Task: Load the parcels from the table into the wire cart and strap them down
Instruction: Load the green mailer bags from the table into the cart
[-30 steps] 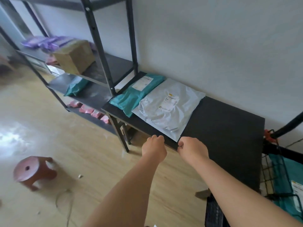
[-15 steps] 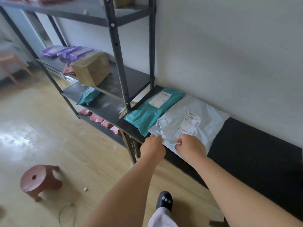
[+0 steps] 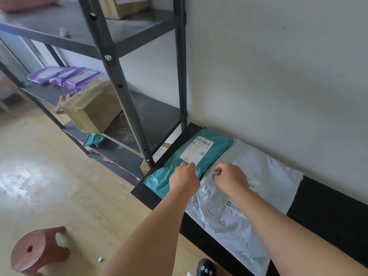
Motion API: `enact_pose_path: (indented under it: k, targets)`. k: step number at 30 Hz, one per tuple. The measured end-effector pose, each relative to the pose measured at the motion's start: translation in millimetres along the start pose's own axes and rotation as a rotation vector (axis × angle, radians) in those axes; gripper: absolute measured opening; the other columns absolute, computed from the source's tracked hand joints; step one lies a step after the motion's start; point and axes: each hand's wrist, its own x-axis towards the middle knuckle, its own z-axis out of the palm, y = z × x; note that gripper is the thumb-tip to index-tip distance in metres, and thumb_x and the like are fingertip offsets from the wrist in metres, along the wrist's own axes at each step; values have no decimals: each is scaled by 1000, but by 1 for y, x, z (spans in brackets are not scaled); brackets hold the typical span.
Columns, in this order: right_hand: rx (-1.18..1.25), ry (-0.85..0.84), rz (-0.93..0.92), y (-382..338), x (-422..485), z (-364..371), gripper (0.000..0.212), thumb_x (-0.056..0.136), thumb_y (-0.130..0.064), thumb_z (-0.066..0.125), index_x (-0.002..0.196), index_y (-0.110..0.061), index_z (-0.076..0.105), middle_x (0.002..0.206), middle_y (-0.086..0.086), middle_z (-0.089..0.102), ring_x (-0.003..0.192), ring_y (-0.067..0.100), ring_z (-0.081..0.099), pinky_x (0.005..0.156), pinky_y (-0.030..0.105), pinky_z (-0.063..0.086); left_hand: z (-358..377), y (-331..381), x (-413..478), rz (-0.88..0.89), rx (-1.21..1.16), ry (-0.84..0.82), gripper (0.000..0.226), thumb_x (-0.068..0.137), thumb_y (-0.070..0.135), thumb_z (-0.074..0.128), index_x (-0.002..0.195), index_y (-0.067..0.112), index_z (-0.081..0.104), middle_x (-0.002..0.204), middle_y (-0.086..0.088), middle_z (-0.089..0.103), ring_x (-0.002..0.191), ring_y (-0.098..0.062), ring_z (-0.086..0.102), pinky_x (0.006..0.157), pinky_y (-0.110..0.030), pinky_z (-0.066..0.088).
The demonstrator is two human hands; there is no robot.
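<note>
The teal parcel (image 3: 216, 156), a soft, crinkled poly bag with a paper label (image 3: 196, 151), lies at the black counter (image 3: 328, 212)'s ten-o'clock end, with the glossy grey mailer (image 3: 268, 176) touching at its four o'clock. The left hand (image 3: 184, 179) curls its grip onto it, hold unclear; the right hand (image 3: 231, 177) hangs loosely curled, empty. Pinching slack film at both ends would probably limit sagging.

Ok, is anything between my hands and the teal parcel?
Nothing visible. The left hand is on the teal parcel; the right hand is over the grey parcel next to it.
</note>
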Motion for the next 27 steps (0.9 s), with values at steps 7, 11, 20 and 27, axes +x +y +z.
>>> enact_pose_path:
  k: [7,11,20,27]
  targets:
    - [257,4,210,-14,43,9,24,91,-24,57,114,-17,59,99,-1,64,79,17,54,61,26,38,-3,-12,54,-60,-38,-32,35,96,18,50,131,17,50,131,-6,44,118,-23,47,83,-36,52]
    - [329,17,363,-18,66,19,18,89,-22,57,100,-11,65,74,-3,58,58,6,48,45,22,32,-3,-20,91,-91,-68,-69,40,97,28,50,135,17,43,132,-6,41,120,-24,44,84,-37,50]
    - [512,107,550,-20,87,37,20,85,-20,59,75,-6,69,70,9,68,56,15,55,44,20,34,10,-35,145,-119,-172,-237,76,93,54,48,149,11,20,145,-12,37,132,-31,36,103,-44,37]
    - [746,47,605,-28,96,49,13,81,-25,67,79,-12,65,88,10,72,84,29,69,81,44,58,8,-40,160,-192,-266,-238,85,86,60,57,149,12,25,138,-16,38,119,-36,50,98,-47,47]
